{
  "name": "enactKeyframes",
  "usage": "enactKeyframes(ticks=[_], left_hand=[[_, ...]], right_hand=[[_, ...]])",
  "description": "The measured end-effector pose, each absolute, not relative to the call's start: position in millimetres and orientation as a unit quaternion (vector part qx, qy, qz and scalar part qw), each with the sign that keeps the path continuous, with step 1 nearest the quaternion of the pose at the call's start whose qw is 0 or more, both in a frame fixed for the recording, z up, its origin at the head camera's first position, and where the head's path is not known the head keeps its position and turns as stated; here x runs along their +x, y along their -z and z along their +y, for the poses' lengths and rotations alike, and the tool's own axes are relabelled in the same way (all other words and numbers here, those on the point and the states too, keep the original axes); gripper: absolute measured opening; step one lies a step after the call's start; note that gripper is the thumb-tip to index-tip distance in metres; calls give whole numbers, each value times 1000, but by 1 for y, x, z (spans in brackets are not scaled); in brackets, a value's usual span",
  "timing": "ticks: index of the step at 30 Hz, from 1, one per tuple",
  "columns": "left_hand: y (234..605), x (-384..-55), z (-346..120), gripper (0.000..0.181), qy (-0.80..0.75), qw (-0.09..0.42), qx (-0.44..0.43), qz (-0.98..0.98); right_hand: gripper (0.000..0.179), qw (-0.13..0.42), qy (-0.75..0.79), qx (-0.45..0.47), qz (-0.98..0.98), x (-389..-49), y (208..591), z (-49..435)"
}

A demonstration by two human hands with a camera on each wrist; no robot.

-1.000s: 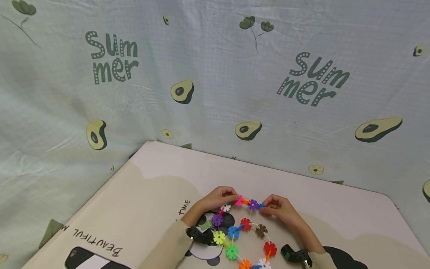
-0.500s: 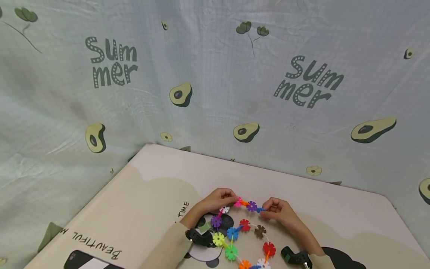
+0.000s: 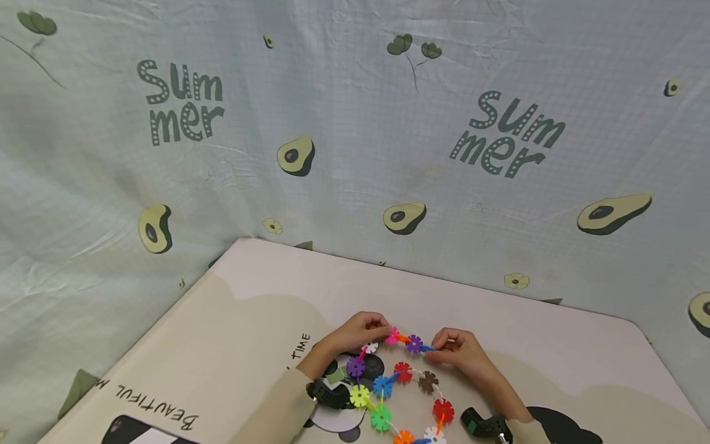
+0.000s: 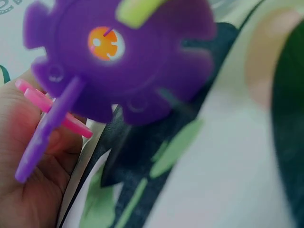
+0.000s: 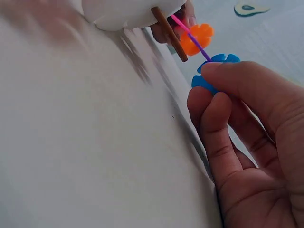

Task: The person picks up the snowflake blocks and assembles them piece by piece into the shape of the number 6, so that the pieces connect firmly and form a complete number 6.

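Notched plastic snowflake discs in many colours are linked edge to edge in a chain. In the head view my left hand (image 3: 357,331) pinches the chain beside a pink disc (image 3: 392,335). My right hand (image 3: 465,354) pinches a blue disc (image 3: 427,348) between thumb and fingers; the right wrist view shows the thumb across this blue disc (image 5: 204,83). Orange and purple discs (image 3: 414,344) span the gap between the hands. Below my left hand the chain runs through a white disc (image 3: 370,346) and a purple one (image 3: 355,367), large in the left wrist view.
More discs form a ring nearer me, with a green disc (image 3: 381,418), a brown disc (image 3: 428,382) and a red disc (image 3: 444,410). The table (image 3: 222,345) bears printed pandas and lettering. A patterned curtain (image 3: 344,123) hangs behind its far edge.
The head view has shifted slightly. Both hands keep their hold on the chain, which has hardly moved.
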State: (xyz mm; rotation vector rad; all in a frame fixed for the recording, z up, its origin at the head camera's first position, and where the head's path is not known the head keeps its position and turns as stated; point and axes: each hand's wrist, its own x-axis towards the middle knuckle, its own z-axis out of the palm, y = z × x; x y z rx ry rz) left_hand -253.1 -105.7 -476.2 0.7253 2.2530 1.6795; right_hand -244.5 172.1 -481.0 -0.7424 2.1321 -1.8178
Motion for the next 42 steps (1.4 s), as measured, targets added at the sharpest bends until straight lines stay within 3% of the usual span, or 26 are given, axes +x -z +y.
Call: enactKeyframes(ticks=[16, 35, 42], left_hand=[[480, -250, -102, 20, -566, 121, 240, 779], [482, -256, -104, 20, -618, -15, 182, 764], [462, -246, -104, 23, -602, -11, 167, 780]], right_hand=[[23, 115, 595, -225, 763, -235, 481, 169], [21, 67, 609, -120, 781, -237, 476, 185], [14, 19, 621, -14, 783, -240, 473, 191]])
